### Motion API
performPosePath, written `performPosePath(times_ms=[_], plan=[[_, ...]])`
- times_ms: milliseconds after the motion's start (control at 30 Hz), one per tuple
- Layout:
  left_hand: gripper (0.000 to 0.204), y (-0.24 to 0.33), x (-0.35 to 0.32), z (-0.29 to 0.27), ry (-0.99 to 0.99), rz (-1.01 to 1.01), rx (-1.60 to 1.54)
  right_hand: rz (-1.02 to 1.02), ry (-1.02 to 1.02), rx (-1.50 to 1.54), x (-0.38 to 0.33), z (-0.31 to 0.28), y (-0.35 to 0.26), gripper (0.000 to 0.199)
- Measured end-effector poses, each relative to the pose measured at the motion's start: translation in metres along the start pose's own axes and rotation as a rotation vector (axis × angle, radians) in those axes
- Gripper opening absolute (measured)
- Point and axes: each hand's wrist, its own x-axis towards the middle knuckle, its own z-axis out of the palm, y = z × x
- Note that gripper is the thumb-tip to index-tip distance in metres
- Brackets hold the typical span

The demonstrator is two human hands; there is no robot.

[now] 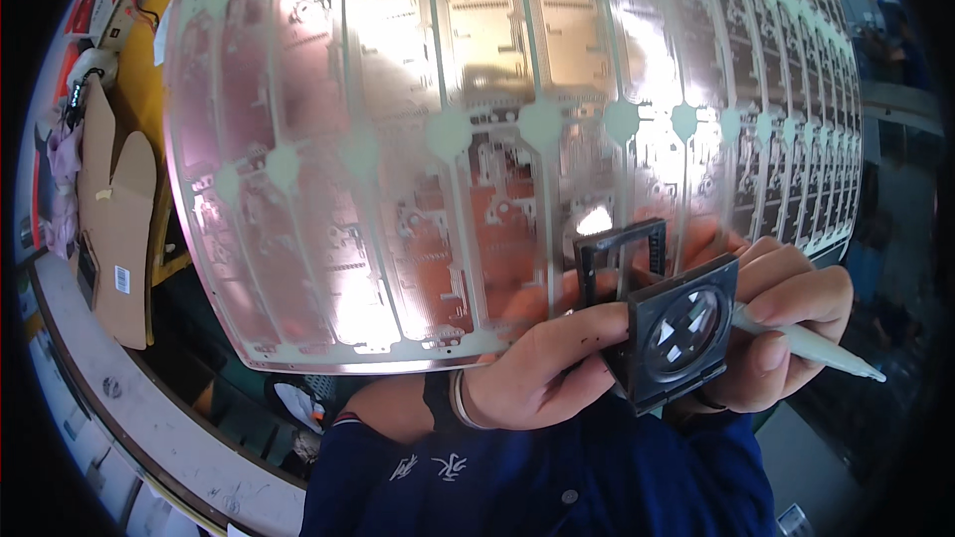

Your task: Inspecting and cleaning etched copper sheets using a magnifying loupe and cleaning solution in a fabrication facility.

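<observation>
A large copper-coloured circuit board panel (398, 229) with pale green borders and repeated trace patterns fills most of the view, tilted up in front of me. My left hand (542, 363) comes in at the panel's lower edge and grips a black folding magnifier (686, 333) between thumb and fingers. The magnifier is unfolded, its round lens facing me and its square frame against or close to the panel. Just right of it, my right hand (786, 323) is closed round a pale green pen (821, 350), whose tip points down to the right. Some right-hand fingers are hidden behind the magnifier.
At the left lie a brown cardboard piece (124, 229) with a white label and a yellow sheet (149, 80). A pale curved ledge (179, 438) runs along the lower left. Dark equipment (900, 189) stands at the right.
</observation>
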Motion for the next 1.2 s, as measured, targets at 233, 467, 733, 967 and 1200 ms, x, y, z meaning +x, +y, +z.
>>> performPosePath(times_ms=[233, 467, 733, 967, 1200], plan=[[0.035, 0.010, -0.002, 0.003, -0.011, -0.050, -0.233, -0.038, -0.082, -0.011, 0.000, -0.007, 0.002, 0.022], [0.033, -0.012, 0.003, -0.010, -0.146, 0.379, 0.366, -0.106, -0.067, 0.004, -0.001, -0.003, 0.006, 0.019], [0.031, -0.007, 0.002, -0.010, -0.138, 0.311, 0.432, -0.102, -0.051, -0.006, 0.000, 0.001, 0.005, 0.019], [0.031, 0.003, 0.007, -0.005, -0.160, 0.235, 0.274, -0.122, -0.136, -0.021, 0.003, -0.006, 0.005, 0.017], [0.031, 0.011, 0.001, 0.001, -0.042, -0.008, 0.015, -0.121, -0.201, -0.075, 0.005, -0.011, 0.003, 0.016]])
